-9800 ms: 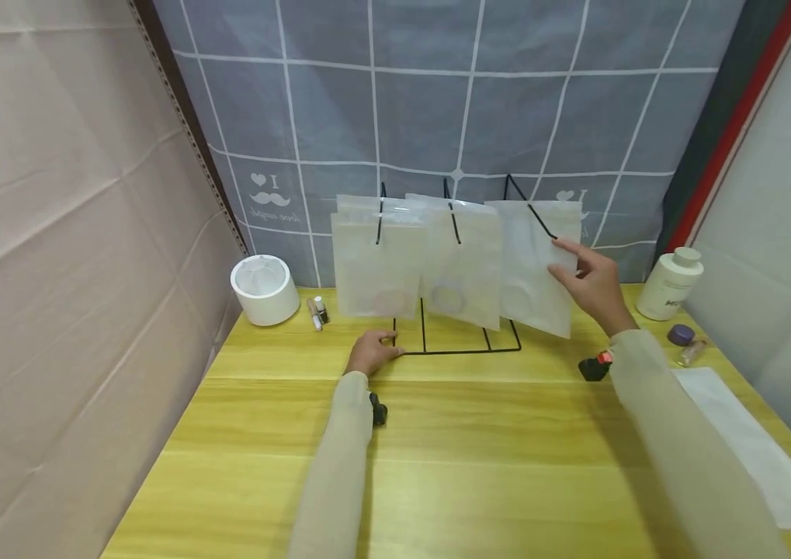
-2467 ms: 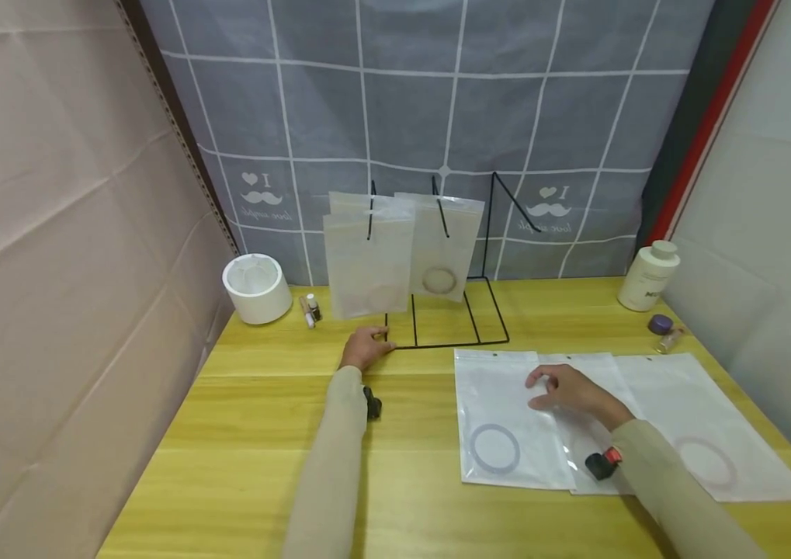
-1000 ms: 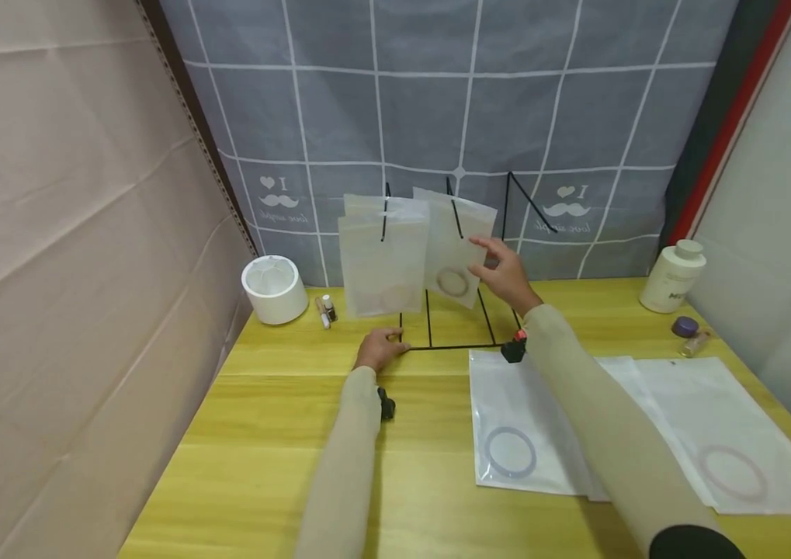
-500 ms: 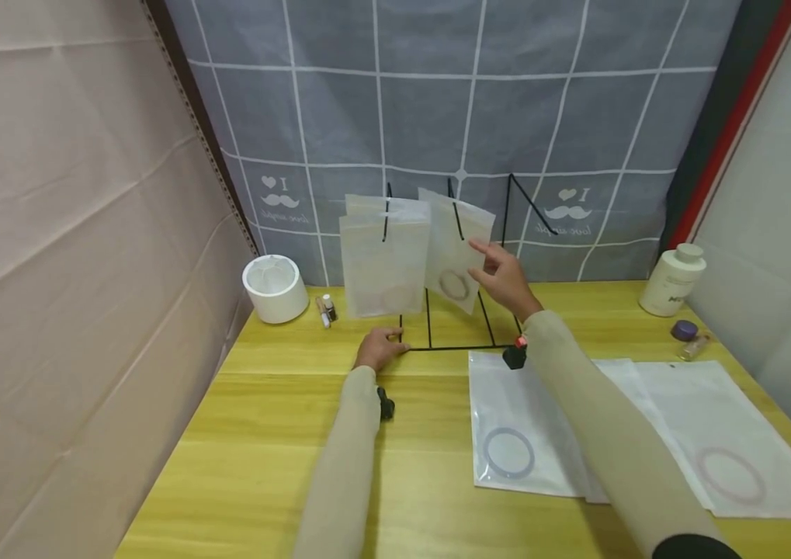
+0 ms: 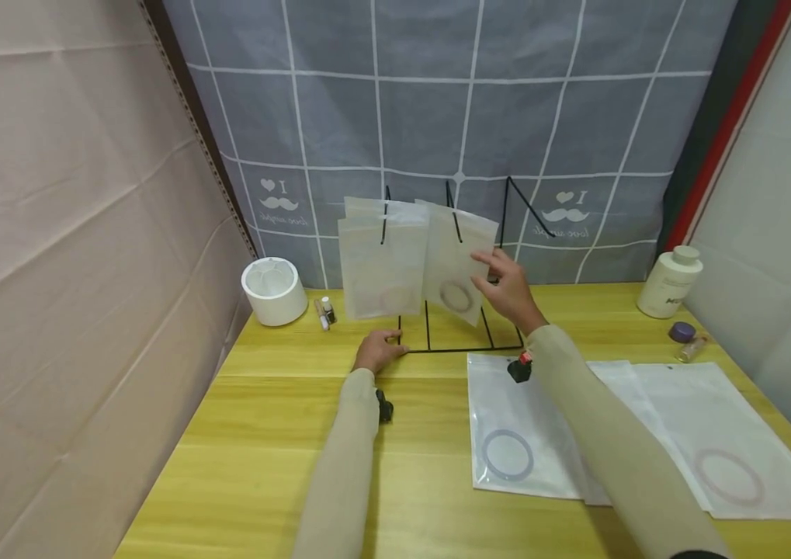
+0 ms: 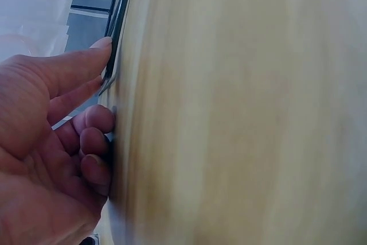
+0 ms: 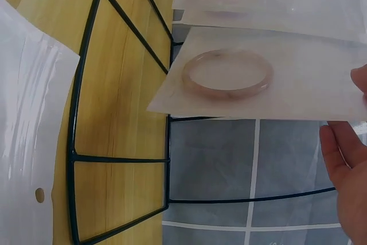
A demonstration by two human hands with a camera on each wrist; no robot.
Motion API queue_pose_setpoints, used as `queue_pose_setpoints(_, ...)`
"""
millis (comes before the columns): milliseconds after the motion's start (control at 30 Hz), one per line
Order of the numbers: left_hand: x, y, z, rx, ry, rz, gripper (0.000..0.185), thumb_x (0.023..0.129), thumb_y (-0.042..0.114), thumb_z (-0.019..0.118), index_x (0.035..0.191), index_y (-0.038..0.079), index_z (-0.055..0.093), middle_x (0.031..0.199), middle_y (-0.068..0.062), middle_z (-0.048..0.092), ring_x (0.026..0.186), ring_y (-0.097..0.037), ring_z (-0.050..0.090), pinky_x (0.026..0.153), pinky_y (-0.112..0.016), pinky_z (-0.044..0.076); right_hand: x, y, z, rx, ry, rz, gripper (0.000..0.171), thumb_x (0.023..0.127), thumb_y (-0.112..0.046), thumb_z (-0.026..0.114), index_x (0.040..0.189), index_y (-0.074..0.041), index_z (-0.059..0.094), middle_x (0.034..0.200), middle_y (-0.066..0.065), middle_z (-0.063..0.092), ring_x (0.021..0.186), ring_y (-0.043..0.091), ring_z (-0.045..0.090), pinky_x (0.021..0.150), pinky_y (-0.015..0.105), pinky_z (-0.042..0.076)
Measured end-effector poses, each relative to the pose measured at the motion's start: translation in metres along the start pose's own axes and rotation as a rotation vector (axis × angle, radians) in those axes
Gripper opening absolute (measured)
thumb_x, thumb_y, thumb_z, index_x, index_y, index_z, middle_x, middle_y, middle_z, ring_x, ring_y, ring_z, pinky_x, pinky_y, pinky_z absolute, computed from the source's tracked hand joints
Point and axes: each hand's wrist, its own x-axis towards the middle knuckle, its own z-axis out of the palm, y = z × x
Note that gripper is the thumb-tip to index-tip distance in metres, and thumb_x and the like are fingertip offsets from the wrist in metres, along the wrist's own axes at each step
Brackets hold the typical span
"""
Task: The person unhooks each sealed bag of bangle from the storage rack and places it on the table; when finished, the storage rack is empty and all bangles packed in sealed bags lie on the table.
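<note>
The right hand [image 5: 507,291] holds the right edge of a milky, flat plastic bag [image 5: 445,264] in a narrow pinch, thumb in front and fingertips behind. This bag hangs tilted from the middle hook of a black wire rack [image 5: 465,350]; a pinkish round bangle [image 7: 229,93] shows inside, near its bottom. The left hand [image 5: 376,351] pinches the rack's front left corner, its other fingers curled. At least 2 whitish flat bags [image 5: 383,264] hang on the left hook, just beside the middle bag. On the yellow wooden table [image 5: 248,458], at least 3 white plastic bags [image 5: 500,404] lie overlapping, partly under the right sleeve. A white round pot [image 5: 276,303] stands at back left, a white bottle [image 5: 671,283] at back right.
</note>
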Motion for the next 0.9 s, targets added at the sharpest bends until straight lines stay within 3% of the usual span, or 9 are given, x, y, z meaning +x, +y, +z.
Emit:
queue_pose_setpoints(67,0.001,-0.001,0.001,0.001,0.002,-0.003,0.046,0.093,0.026,0.074,0.137,0.016,0.065,0.147,-0.013,0.055,0.139,-0.036,0.047,0.113,-0.054,0.039,-0.002,-0.002,0.0,-0.014,0.034,-0.027,0.038,0.092,-0.002,0.071,0.13,-0.001,0.068,0.111,0.017,0.061,0.091,0.029,0.06,0.087,0.049,0.056)
queue_pose_setpoints(133,0.001,-0.002,0.001,-0.003,0.002,-0.002,0.046,0.093,0.026,0.074,0.137,0.016,0.065,0.147,-0.013,0.055,0.139,-0.036,0.047,0.113,-0.054,0.039,-0.005,-0.004,0.0,-0.03,0.071,-0.058,0.035,0.091,-0.002,0.072,0.126,-0.001,0.07,0.102,0.015,0.062,0.082,0.024,0.057,0.08,0.037,0.056)
queue_pose_setpoints(300,-0.001,-0.002,0.0,-0.009,0.005,-0.004,0.046,0.094,0.026,0.074,0.137,0.017,0.065,0.148,-0.013,0.055,0.139,-0.037,0.046,0.112,-0.055,0.039,-0.013,-0.01,-0.002,-0.063,0.106,-0.128,0.03,0.091,-0.001,0.073,0.121,-0.002,0.073,0.086,0.012,0.061,0.067,0.015,0.05,0.062,0.014,0.042)
queue_pose_setpoints(433,0.0,-0.002,-0.001,-0.009,0.011,0.001,0.046,0.093,0.026,0.074,0.137,0.016,0.065,0.147,-0.014,0.055,0.139,-0.037,0.046,0.113,-0.054,0.039,-0.02,-0.016,-0.007,-0.102,0.086,-0.149,0.032,0.091,0.0,0.073,0.123,-0.002,0.073,0.091,0.012,0.067,0.068,0.014,0.055,0.064,0.011,0.047)
queue_pose_setpoints(667,0.005,-0.007,0.001,-0.015,0.0,-0.026,0.046,0.092,0.028,0.075,0.136,0.018,0.066,0.147,-0.011,0.055,0.139,-0.036,0.047,0.113,-0.054,0.04,-0.036,-0.027,-0.021,-0.137,0.06,-0.148,0.035,0.09,0.003,0.072,0.124,-0.004,0.072,0.115,0.012,0.072,0.072,0.015,0.059,0.066,0.008,0.048)
queue_pose_setpoints(900,0.002,-0.003,0.002,-0.024,0.003,-0.013,0.045,0.093,0.026,0.075,0.136,0.016,0.066,0.145,-0.013,0.057,0.135,-0.037,0.051,0.111,-0.054,0.042,-0.053,-0.04,-0.039,-0.133,0.045,-0.226,0.035,0.086,0.007,0.074,0.119,-0.003,0.075,0.111,0.013,0.074,0.07,0.013,0.065,0.066,0.006,0.048)
